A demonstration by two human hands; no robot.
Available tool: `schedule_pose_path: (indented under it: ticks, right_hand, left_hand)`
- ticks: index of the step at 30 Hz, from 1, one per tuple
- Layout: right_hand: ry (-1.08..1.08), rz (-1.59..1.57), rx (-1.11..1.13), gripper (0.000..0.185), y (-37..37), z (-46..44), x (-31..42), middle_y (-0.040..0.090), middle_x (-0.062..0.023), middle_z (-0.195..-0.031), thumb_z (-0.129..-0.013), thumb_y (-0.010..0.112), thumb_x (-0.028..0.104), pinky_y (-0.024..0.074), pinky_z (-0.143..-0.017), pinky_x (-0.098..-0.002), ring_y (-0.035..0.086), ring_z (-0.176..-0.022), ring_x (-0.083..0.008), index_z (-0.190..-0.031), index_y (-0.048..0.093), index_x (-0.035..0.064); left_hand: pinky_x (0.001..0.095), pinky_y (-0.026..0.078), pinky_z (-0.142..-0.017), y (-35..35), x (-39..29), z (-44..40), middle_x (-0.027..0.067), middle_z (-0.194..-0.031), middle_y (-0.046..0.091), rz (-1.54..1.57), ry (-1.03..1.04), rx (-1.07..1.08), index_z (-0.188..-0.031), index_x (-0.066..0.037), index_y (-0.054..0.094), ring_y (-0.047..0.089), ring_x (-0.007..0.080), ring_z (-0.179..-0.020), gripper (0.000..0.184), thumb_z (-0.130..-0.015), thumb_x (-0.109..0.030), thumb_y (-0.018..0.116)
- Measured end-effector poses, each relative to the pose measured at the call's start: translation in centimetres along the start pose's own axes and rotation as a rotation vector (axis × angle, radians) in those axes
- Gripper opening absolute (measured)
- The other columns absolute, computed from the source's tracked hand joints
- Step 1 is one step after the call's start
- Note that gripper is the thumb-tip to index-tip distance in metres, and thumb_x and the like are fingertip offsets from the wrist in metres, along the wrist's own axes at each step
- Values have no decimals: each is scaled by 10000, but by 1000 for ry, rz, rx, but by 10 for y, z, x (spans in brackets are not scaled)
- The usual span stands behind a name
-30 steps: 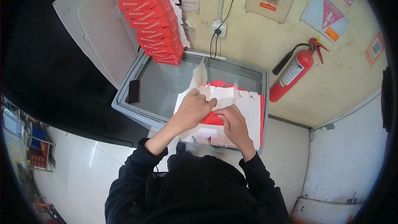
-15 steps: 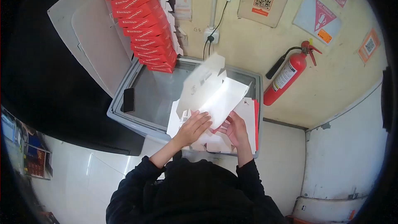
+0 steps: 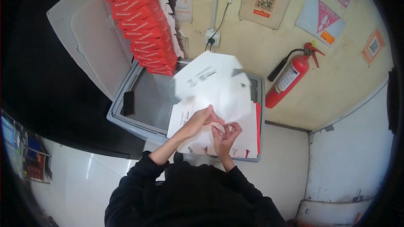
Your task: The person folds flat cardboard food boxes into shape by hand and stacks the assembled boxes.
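Left hand pinches one carton (right hand curled, grip unclear) above one stack.

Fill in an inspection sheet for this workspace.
Surface: glass-topped chest with a grey rim, partly covered by a pile of flat cards.
Job's things: one white card, lifted and blurred, dark print showing; below it the pile, white on top, red along its right edge.
Clutter: phone at the chest's left; tall stack of red boxes at its back left.
Hands: left hand and right hand close together at the card's lower edge; exact grip unclear.
Cables: dark cable at a wall socket.
Surroundings: red extinguisher right of the chest; wall notices.
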State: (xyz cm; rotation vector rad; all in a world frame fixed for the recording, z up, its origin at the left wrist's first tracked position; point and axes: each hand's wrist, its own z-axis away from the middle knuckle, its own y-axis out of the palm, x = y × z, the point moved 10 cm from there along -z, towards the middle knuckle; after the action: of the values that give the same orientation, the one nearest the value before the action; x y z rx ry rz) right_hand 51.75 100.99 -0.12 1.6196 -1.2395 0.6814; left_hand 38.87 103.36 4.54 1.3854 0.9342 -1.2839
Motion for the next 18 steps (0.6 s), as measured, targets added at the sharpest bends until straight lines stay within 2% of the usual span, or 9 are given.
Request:
schedule_pose_path:
  ticks: [3,4,7,8,11,12,15,18]
  right_hand:
    - [-188,283,91,693,-9,11,4,390,-163,-1222,-803,704,-62,541,-939,-455,505,-1206,-304,-1328,261,27]
    - [-238,496,144,641,-5,13,21,381,-191,-1272,-766,733,-32,497,-986,-467,474,-1240,-348,-1286,362,23]
    - [-534,882,313,544,27,14,70,391,-214,-1290,-742,736,-3,463,-998,-468,464,-1238,-381,-1215,467,7]
    - [-527,834,360,473,22,15,59,413,-228,-1248,-780,723,130,388,-1025,-479,457,-1223,-378,-1191,530,-1]
    - [-344,582,388,367,3,-4,64,456,-215,-1201,-864,654,276,389,-1010,-472,461,-1201,-363,-1072,585,-18]
    - [-287,607,232,362,-8,-16,74,474,-191,-1208,-938,550,330,388,-1009,-449,482,-1169,-348,-1034,629,-10]
    - [-254,624,316,238,25,-67,122,555,-156,-1134,-946,574,226,394,-1014,-439,503,-1119,-343,-1096,665,66]
    - [-173,707,729,221,55,-81,103,525,-136,-1221,-948,591,196,428,-983,-419,546,-1098,-322,-1123,684,98]
  left_hand:
    - [421,440,-986,7,-2,5,158,-971,685,165,-149,296,-1203,-32,492,661,266,-1035,684,-1000,-646,268]
    - [414,435,-1009,7,-2,7,205,-1048,682,78,-265,311,-1255,-13,460,646,307,-1079,710,-982,-655,330]
    - [409,455,-963,26,-38,6,224,-1054,676,-728,15,268,-1308,-11,426,658,332,-1025,678,-969,-598,438]
    - [351,497,-835,39,-57,14,139,-959,681,-762,87,316,-1232,-9,517,653,230,-863,539,-929,-442,627]
    - [333,503,-786,26,-26,14,113,-916,687,-615,-114,396,-1112,0,600,637,178,-816,416,-884,-327,720]
    - [299,503,-755,21,-18,14,90,-858,691,-601,-114,416,-1007,7,645,631,149,-786,343,-846,-270,770]
    - [296,499,-747,24,-6,16,80,-828,690,-615,-157,573,-957,8,657,618,122,-764,334,-826,-267,795]
    - [315,495,-716,30,-1,7,73,-802,692,-613,-123,619,-859,12,652,622,127,-751,290,-798,-226,807]
